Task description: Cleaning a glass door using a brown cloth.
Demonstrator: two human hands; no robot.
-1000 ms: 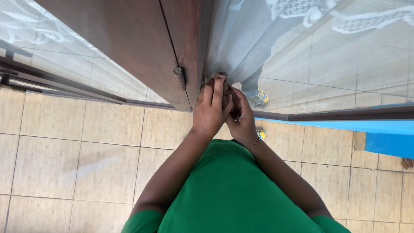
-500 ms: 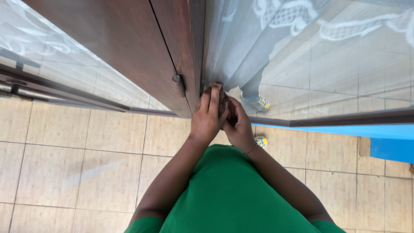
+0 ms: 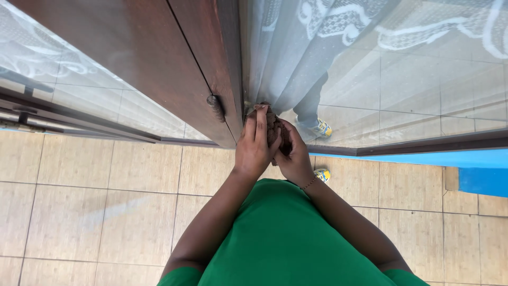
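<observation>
Hands first, head view: left hand (image 3: 255, 145) and right hand (image 3: 292, 156) meet at the far edge of the scene, pressed together around a crumpled brown cloth (image 3: 273, 124). Left hand lies flat over the cloth, fingers straight and together, pointing far. Right hand is cupped under and beside it, fingers curled round the wad. Both are clamped on the cloth, which sits against the base of the glass, just right of the dark wooden door frame (image 3: 159, 63).

No packages, labels or signs to note. A blue band (image 3: 423, 159) runs along the foot of the wall at right, with a deeper blue block at the right edge.

Hard to make out: most of the cloth is covered by the two hands, so only a small brown ridge shows between them. Whether the cloth touches the glass or the frame cannot be told. A small round metal fitting (image 3: 215, 107) sits on the frame, just left of the hands. The glass pane (image 3: 413, 79) shows a white lace curtain behind it and a dim reflection of legs and a shoe. One patterned shoe (image 3: 321, 175) peeks out near the right wrist; the other is hidden by the green shirt (image 3: 286, 238). A thin bracelet circles the right wrist. Tan tiled floor (image 3: 79, 201) fills the near left.
</observation>
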